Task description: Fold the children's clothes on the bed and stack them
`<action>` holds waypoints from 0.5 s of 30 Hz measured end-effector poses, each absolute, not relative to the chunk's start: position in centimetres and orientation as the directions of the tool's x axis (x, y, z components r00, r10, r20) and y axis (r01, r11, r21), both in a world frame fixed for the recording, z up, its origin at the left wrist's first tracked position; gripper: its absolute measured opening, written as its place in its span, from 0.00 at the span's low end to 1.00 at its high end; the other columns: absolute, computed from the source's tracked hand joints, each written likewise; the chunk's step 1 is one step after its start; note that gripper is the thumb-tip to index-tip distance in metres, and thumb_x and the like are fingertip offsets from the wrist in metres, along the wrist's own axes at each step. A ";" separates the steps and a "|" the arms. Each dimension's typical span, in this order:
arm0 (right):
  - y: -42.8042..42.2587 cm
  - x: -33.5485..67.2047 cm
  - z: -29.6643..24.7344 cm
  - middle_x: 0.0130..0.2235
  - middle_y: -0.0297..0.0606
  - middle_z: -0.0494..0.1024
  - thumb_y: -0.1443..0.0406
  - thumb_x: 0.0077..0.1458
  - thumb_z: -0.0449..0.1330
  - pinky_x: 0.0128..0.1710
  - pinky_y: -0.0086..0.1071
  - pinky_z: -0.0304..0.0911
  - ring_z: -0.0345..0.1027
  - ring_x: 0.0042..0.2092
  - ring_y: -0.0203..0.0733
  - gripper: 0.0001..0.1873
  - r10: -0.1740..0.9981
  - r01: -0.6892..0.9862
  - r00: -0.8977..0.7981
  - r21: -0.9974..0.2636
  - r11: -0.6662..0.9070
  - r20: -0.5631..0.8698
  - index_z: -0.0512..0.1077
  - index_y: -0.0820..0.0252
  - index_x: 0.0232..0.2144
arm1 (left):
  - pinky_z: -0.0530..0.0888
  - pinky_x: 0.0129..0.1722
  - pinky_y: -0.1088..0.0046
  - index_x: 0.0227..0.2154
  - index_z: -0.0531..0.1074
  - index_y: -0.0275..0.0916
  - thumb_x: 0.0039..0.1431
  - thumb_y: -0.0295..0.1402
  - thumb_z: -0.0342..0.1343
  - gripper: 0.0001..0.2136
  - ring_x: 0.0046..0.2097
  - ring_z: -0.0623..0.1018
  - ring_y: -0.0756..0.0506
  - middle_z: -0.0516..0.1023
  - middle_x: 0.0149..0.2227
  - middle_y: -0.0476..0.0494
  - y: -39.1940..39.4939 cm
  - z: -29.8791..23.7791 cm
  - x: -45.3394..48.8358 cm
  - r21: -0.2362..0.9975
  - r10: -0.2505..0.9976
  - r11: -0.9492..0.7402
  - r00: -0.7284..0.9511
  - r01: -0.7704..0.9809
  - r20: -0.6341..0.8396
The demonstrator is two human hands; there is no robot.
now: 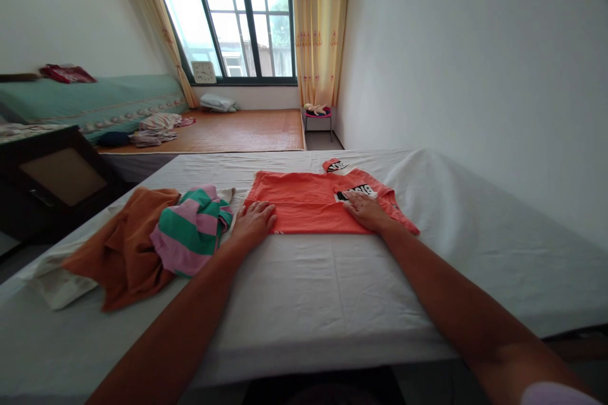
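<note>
An orange T-shirt (304,193) lies sideways on a white-sheeted surface (304,304), its hem to the left and its collar to the right. Flat on its lower left corner rests my left hand (255,220), fingers stretched out. My right hand (365,209) lies flat near the chest, partly covering a black-and-white printed patch (365,190). A sleeve with similar print (335,166) sticks out at the far side. Neither hand grips the cloth.
To the left lie a rust-brown garment (126,243) and a pink-and-green striped one (192,228), bunched together. Beyond stands a bed with a brown mat (237,130) below a window. A small stool (318,114) stands by the right wall, and a dark cabinet (61,171) at left.
</note>
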State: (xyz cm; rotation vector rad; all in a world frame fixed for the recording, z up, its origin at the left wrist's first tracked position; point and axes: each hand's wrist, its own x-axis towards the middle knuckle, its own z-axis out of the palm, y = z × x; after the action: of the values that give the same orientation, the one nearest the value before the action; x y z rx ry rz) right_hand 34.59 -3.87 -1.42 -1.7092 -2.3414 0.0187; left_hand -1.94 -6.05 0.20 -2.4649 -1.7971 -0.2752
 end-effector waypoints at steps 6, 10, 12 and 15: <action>-3.7 35.1 -1.7 0.64 0.40 0.60 0.50 0.64 0.40 0.65 0.47 0.42 0.50 0.65 0.48 0.31 0.939 0.937 -0.286 -0.152 0.316 0.191 0.60 0.57 0.62 | 0.58 0.59 0.49 0.58 0.64 0.47 0.65 0.43 0.40 0.22 0.63 0.61 0.37 0.63 0.62 0.44 -5.4 0.0 -4.0 0.070 0.959 -0.245 0.232 0.967 0.163; -3.7 35.0 -1.8 0.64 0.40 0.60 0.50 0.64 0.41 0.64 0.49 0.42 0.51 0.65 0.48 0.30 0.940 0.940 -0.280 -0.142 0.309 0.193 0.59 0.56 0.62 | 0.53 0.62 0.50 0.54 0.69 0.45 0.64 0.38 0.42 0.19 0.62 0.63 0.38 0.67 0.60 0.42 -5.9 0.4 -3.0 0.027 0.917 -0.304 0.285 0.952 0.277; -3.7 34.9 -1.9 0.64 0.40 0.60 0.51 0.64 0.41 0.64 0.49 0.42 0.51 0.65 0.49 0.30 0.941 0.943 -0.277 -0.132 0.304 0.193 0.59 0.56 0.62 | 0.51 0.64 0.54 0.53 0.70 0.44 0.64 0.38 0.43 0.19 0.62 0.62 0.39 0.67 0.60 0.42 -6.2 0.6 -2.1 0.027 0.884 -0.373 0.347 0.927 0.315; -3.9 34.7 -2.1 0.64 0.40 0.59 0.52 0.65 0.40 0.64 0.48 0.43 0.50 0.65 0.48 0.29 0.942 0.950 -0.271 -0.105 0.295 0.198 0.59 0.56 0.62 | 0.54 0.63 0.56 0.55 0.68 0.45 0.66 0.40 0.40 0.20 0.63 0.62 0.41 0.66 0.61 0.43 -6.6 0.4 -0.7 0.107 0.872 -0.457 0.420 0.883 0.252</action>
State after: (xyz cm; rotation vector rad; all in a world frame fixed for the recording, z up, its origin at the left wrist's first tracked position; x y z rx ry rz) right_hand 34.69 -3.89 -2.07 -1.7431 -2.3402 -0.0504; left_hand -0.74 -6.62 0.42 -2.6116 -1.6146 -0.4234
